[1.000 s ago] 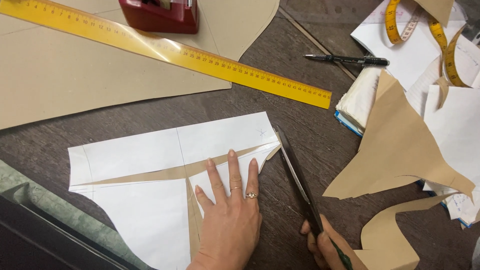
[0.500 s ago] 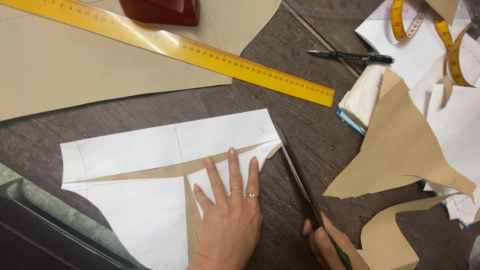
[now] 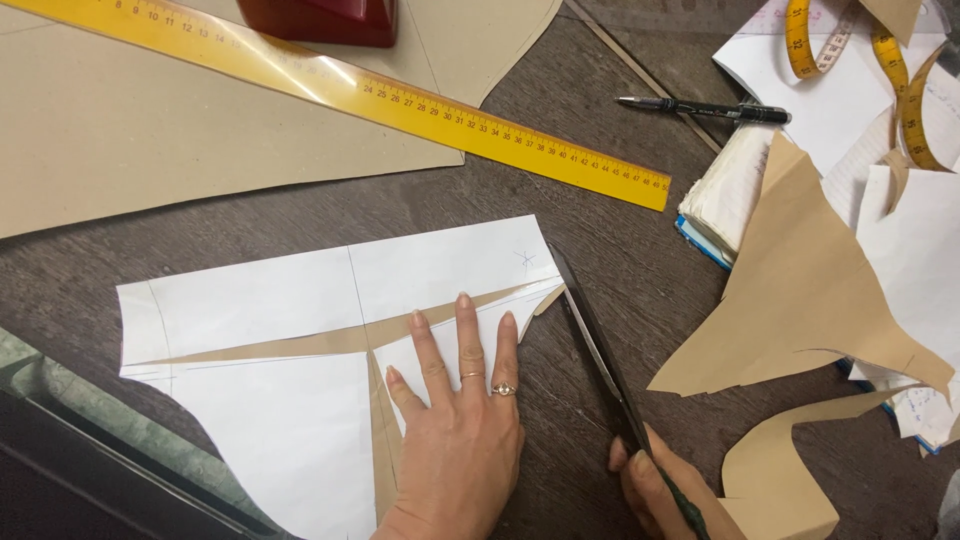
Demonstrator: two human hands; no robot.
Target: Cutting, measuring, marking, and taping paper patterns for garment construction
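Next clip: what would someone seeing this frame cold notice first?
Probably the left hand pressed flat on a white paper pattern at the bottom centre, while the right hand works dark scissors along the pattern's right edge. Next, the long yellow ruler slants across the top over tan card, and brown paper offcuts pile up on the right.

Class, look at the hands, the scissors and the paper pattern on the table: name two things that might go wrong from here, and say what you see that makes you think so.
1. The left hand presses the paper pattern with fingertips close to the scissors in the right hand; a slip might nick a finger.
2. The pattern is pieced from white parts over brown strips; these may shift and spoil the cut edge.
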